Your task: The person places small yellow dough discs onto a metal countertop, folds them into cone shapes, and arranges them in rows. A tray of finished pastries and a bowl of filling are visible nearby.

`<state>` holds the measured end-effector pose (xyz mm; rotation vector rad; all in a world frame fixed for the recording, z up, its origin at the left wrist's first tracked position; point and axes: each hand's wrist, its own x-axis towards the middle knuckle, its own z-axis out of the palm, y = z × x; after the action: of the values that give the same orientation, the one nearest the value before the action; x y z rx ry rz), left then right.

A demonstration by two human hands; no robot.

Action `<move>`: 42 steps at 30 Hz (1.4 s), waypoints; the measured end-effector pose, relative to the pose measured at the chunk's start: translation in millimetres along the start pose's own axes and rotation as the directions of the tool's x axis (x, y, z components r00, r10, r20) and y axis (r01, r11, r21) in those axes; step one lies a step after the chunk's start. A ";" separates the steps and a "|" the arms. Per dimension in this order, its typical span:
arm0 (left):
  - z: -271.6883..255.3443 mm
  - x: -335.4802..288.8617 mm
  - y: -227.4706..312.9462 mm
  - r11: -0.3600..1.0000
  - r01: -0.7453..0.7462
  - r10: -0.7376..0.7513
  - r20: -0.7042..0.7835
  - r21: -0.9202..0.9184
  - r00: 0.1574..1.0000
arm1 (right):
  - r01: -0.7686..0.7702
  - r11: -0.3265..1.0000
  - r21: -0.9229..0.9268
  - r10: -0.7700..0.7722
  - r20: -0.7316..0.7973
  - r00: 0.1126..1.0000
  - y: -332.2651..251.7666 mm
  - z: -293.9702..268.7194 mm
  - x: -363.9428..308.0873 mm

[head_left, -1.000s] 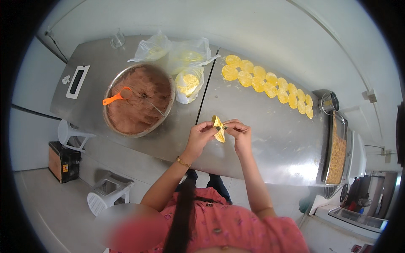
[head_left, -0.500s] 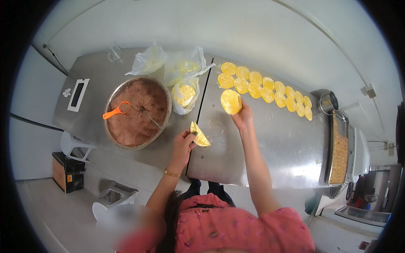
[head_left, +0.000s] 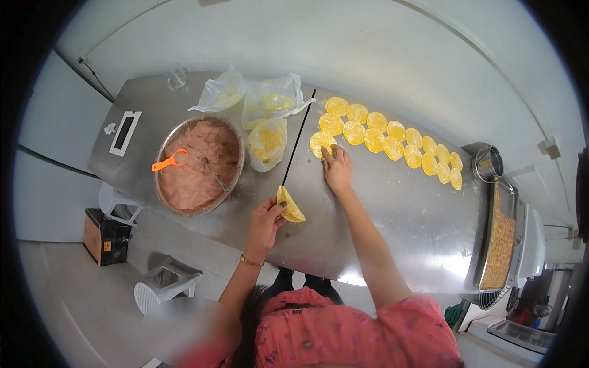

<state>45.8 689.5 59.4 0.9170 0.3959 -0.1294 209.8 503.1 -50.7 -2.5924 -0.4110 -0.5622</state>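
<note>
In my left hand (head_left: pixel 262 226) is a folded stack of thin yellow dough rounds (head_left: pixel 292 208), pinched between thumb and fingers just above the steel table. Farther to the right, my right hand (head_left: pixel 338 175) has its fingers outstretched, their tips touching the lower edge of a single dough round (head_left: pixel 320 142) that lies flat on the table. Beyond it, more dough rounds (head_left: pixel 374 140) lie side by side in two rows running toward the right.
On the left stands a large metal bowl (head_left: pixel 158 178) of brownish-pink mixture, with an orange-handled tool (head_left: pixel 167 161) on it. Plastic bags (head_left: pixel 268 144) with yellow contents lie beside it. At the right end are a metal pot (head_left: pixel 489 162) and a tray (head_left: pixel 489 279) of brown pieces.
My right hand has moved left and set the round it was holding flat on the table, in front of the rows. My left hand still holds the stack.
</note>
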 end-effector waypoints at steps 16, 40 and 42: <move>34.1 20.0 -20.5 0.999 -0.002 0.000 0.063 0.034 0.998 | -0.264 0.778 0.570 0.247 0.110 0.963 -16.6 -49.0 -8.7; 19.4 28.0 -17.6 0.998 -0.045 0.047 0.051 -0.045 0.998 | -0.409 0.860 0.305 0.461 -0.119 0.879 35.3 -53.3 3.1; 21.8 25.0 -16.4 0.999 -0.030 0.032 0.051 -0.039 0.998 | -0.178 0.983 -0.031 0.179 0.015 0.984 41.2 -48.9 -11.5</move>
<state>70.4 663.8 49.3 0.8804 0.3348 -0.1162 199.7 442.0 -31.1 -2.6301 -0.1736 -0.4860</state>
